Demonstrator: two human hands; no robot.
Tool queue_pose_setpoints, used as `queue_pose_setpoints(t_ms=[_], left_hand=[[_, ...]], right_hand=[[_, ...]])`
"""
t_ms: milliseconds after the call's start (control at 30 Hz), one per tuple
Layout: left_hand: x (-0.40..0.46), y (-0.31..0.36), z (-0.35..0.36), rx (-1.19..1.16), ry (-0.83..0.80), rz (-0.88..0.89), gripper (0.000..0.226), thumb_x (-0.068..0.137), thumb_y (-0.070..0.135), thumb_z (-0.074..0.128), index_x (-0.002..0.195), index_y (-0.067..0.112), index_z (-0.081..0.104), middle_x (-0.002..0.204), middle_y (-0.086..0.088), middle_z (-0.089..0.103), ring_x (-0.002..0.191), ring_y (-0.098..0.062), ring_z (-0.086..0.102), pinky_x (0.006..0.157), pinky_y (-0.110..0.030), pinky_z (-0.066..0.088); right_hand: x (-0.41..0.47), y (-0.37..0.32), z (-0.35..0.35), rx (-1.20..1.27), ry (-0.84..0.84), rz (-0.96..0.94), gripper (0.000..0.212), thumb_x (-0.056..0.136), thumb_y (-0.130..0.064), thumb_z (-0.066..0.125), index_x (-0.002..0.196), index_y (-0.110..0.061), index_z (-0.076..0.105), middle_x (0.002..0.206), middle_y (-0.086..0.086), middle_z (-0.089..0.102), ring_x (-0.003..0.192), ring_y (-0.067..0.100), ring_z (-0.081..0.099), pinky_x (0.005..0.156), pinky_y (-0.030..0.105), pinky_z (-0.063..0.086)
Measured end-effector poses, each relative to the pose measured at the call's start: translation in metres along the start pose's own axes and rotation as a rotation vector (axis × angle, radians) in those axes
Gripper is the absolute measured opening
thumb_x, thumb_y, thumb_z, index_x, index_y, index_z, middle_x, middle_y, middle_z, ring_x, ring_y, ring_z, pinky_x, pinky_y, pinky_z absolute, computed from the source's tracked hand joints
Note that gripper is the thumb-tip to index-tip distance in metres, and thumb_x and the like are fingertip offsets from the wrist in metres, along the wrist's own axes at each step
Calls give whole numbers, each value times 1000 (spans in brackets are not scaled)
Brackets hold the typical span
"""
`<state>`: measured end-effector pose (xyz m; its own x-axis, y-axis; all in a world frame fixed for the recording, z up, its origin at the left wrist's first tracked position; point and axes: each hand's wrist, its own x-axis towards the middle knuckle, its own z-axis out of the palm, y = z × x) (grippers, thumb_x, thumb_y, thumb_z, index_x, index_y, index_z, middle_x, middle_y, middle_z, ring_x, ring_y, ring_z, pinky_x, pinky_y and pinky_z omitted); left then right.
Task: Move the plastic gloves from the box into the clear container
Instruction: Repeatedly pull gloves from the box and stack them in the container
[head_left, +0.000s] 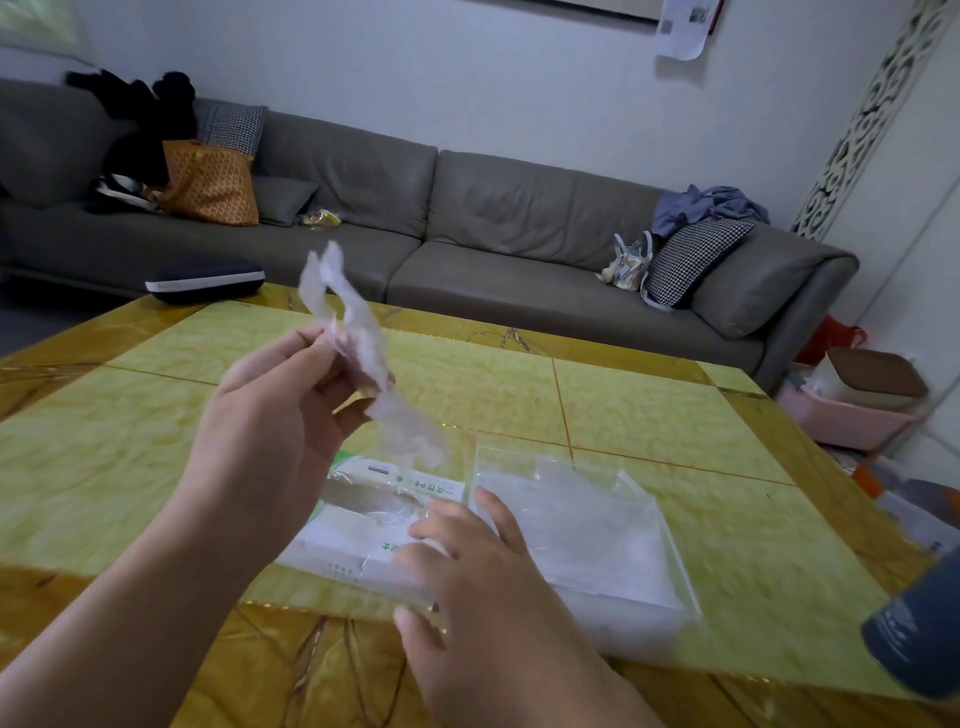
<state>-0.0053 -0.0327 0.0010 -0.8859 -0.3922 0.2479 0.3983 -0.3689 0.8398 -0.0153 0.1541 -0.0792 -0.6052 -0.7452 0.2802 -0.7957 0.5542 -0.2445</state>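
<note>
Plastic glove is up in the air, pinched in our left hand. Fingers curl round its middle, so that grip is closed on it. One crumpled end sticks up above the fingertips, the other trails down and right below the hand, hanging over the box without touching it (motion blur, so edges are soft).

The box lies flat on the worktop below the left hand, white with green print, torn opening facing up; thin clear film shows inside the opening. Our right hand rests on the box's near right corner, fingers spread and fairly straight, thumb over the near edge. It presses the box and holds nothing.

Clear container sits just beside the box on its right, touching or nearly so; we cannot tell which. The right hand's fingertips reach its left rim. A layer of clear plastic lies inside it.

Further out: worktop is yellow-green marbled tile with amber border. A dark grey cylinder pokes in at the right edge. Behind the worktop, a grey sofa with a checked cushion, an orange bag and a dark case.
</note>
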Motion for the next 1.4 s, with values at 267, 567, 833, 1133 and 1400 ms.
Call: queue_pose_setpoints(t_ms=[267, 567, 833, 1133, 1400], left_hand=[[-3, -13, 7, -278, 1, -205, 22, 103, 12, 46, 92, 8, 65, 87, -7, 60, 84, -20, 60, 76, -31, 61], [-8, -48, 12, -123, 132, -359, 24, 87, -12, 46, 91, -3, 68, 102, -22, 73, 84, -26, 72, 64, -32, 62], [-28, -38, 24, -104, -607, -498, 53, 88, 17, 64, 127, -17, 57, 140, -31, 58, 135, -41, 55, 113, -56, 42], [-32, -45, 33, 235, -61, -324, 21, 101, -3, 54, 109, 1, 73, 98, -20, 77, 76, -31, 77, 65, -30, 63], [-39, -48, 42, 333, -153, -241, 28, 102, -5, 52, 120, 10, 67, 96, -20, 77, 83, -37, 77, 69, -35, 64]], right_hand=[[2, 7, -38, 336, 538, 223, 41, 93, -33, 76, 128, -28, 55, 123, -18, 52, 121, 8, 55, 99, 11, 40], [-2, 17, -64, 936, 553, 460, 16, 97, -20, 73, 85, -9, 75, 73, 8, 75, 65, 23, 73, 59, 29, 58], [-5, 28, -70, 897, 613, 522, 9, 97, -12, 72, 89, -9, 70, 77, 5, 76, 63, 26, 72, 56, 38, 61], [-10, 47, -79, 1106, 666, 674, 19, 105, -17, 60, 92, -4, 66, 74, 14, 71, 65, 26, 66, 62, 37, 52], [-11, 52, -82, 1086, 508, 688, 16, 97, -12, 72, 112, -12, 65, 81, 12, 72, 61, 29, 69, 53, 38, 57]])
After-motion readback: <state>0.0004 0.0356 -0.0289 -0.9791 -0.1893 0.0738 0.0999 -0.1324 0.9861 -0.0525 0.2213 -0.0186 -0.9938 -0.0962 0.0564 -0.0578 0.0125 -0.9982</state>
